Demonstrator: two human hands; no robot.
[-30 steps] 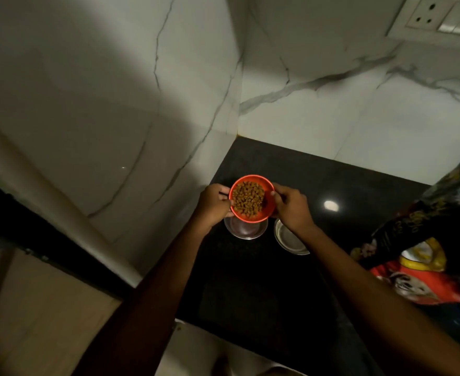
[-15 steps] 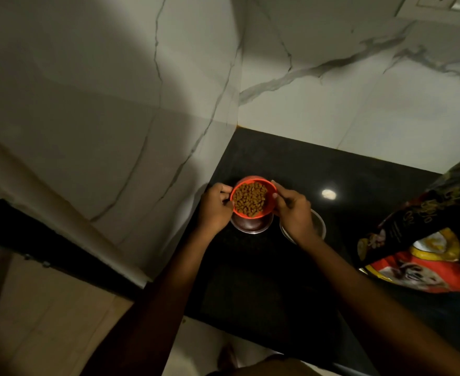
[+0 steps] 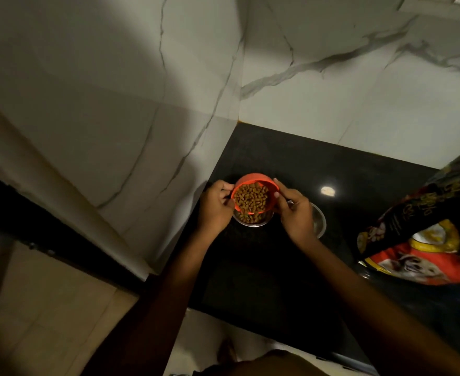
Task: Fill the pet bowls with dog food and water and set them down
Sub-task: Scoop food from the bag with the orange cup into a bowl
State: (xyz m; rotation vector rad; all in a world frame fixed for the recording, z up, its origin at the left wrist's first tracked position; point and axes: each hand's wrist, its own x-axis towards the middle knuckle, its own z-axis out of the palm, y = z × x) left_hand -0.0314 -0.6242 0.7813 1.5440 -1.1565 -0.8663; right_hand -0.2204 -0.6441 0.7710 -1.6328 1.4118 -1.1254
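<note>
Dog food point(image 3: 251, 198) is sitting heaped in an orange cup point(image 3: 253, 195) that the person is tilting toward themselves over a steel bowl point(image 3: 253, 221) on the black counter point(image 3: 277, 267), and kibble is already lying in that bowl under the cup's lower lip. The left hand point(image 3: 214, 210) is closing around the cup's rim at nine o'clock, while the right hand point(image 3: 295, 213) is pinching the rim at three o'clock with thumb and fingers. A second steel bowl point(image 3: 319, 221) is waiting just beside the first at three o'clock, partly behind the right hand, and the food bag point(image 3: 427, 240) is lying farther out the same way. The pouring step looks to be in progress; next, tipping the cup further should be emptying it without scattering kibble past the rim.
</note>
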